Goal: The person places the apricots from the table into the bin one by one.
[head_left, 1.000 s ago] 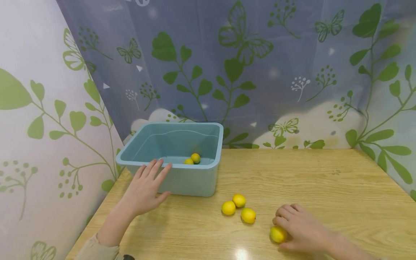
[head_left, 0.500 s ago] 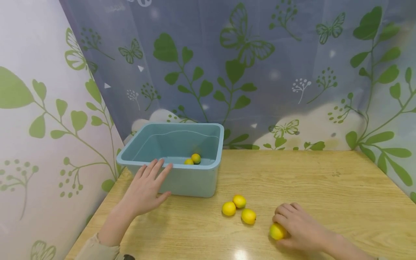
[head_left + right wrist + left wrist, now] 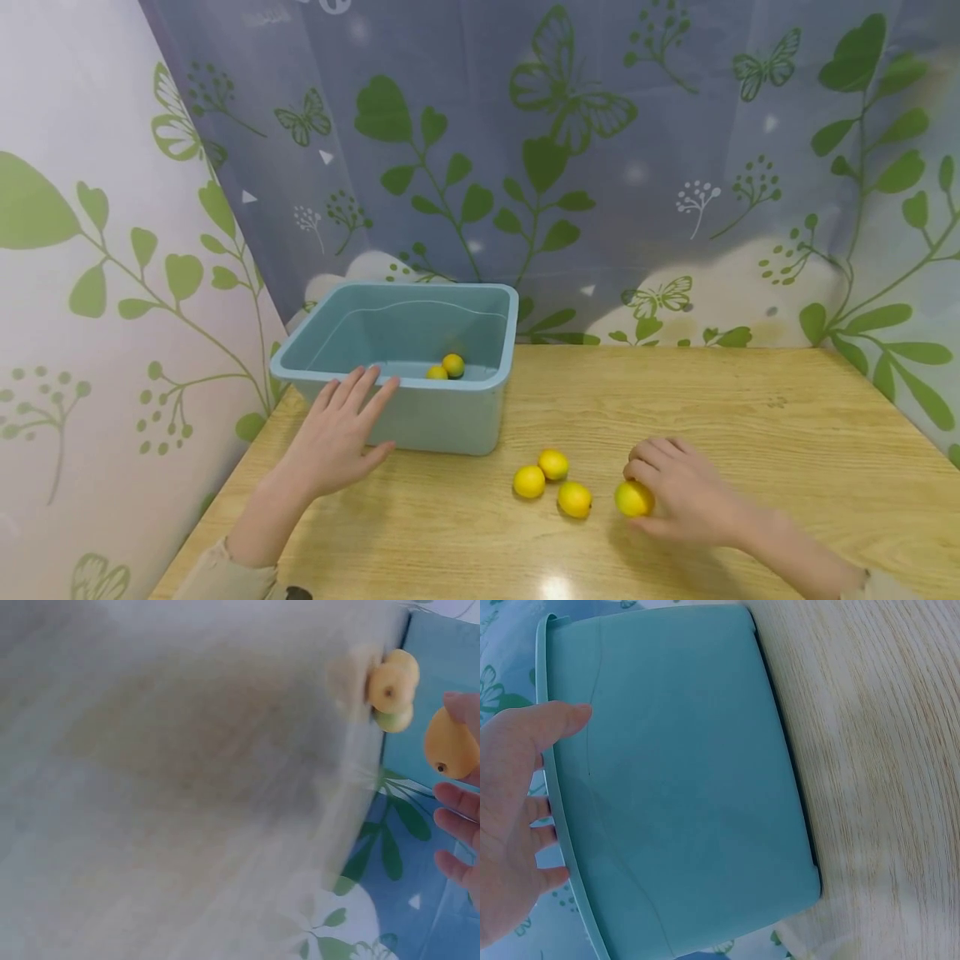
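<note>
Near the right front of the table, my right hand (image 3: pixel 693 492) pinches a yellow lemon (image 3: pixel 634 498) between thumb and fingers. The lemon is held just above the wood, and the right wrist view also shows this held lemon (image 3: pixel 451 744). To its left lie three loose lemons (image 3: pixel 574 500) in a cluster. My left hand (image 3: pixel 339 437) touches the near rim of a blue-green plastic bin (image 3: pixel 442 417), its fingers straight and spread. In the left wrist view, the thumb lies against the bin's outer wall (image 3: pixel 682 772). Two lemons (image 3: pixel 452 365) show inside the bin.
The wooden table (image 3: pixel 705 400) ends at a patterned curtain (image 3: pixel 465 150) behind the bin. Similar leaf-printed cloth (image 3: pixel 112 350) hangs along the left side, and more at the right.
The right hand has lifted its lemon off the table and moved it slightly away from me, closer to the three loose lemons. The left hand has stayed on the bin's rim.
</note>
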The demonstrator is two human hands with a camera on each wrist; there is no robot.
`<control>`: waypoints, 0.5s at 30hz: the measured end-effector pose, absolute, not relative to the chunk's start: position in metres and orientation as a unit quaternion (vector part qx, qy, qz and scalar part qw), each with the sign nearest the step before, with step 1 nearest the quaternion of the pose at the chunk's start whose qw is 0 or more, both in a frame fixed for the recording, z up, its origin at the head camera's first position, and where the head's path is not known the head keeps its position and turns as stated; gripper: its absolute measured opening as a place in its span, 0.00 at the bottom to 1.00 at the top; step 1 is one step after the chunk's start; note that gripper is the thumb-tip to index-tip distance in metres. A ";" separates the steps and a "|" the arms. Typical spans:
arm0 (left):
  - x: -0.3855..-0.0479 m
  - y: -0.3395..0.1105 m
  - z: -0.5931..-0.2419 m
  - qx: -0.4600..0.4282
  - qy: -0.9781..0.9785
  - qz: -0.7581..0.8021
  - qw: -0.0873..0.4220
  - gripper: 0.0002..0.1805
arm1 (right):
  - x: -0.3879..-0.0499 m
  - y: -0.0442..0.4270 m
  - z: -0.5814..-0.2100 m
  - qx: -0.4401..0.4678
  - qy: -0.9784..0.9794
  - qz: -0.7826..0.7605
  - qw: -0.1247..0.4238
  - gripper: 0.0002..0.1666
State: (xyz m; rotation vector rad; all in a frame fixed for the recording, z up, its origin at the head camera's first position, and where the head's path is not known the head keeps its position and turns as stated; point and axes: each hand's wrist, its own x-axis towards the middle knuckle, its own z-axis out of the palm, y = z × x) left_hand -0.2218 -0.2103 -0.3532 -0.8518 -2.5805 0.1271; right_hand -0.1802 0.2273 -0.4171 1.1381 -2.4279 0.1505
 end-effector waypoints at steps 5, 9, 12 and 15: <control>-0.222 -0.210 -0.353 -0.305 -0.928 0.045 0.207 0.44 | -0.188 0.226 -0.406 0.422 -0.875 0.055 0.233 0.26; -0.222 -0.210 -0.353 -0.304 -0.929 0.043 0.205 0.44 | -0.193 0.222 -0.396 0.424 -0.874 0.055 0.232 0.26; -0.222 -0.211 -0.353 -0.305 -0.929 0.043 0.206 0.44 | -0.197 0.219 -0.388 0.429 -0.870 0.056 0.235 0.25; -0.222 -0.211 -0.353 -0.307 -0.927 0.044 0.209 0.44 | -0.201 0.215 -0.379 0.438 -0.863 0.063 0.243 0.24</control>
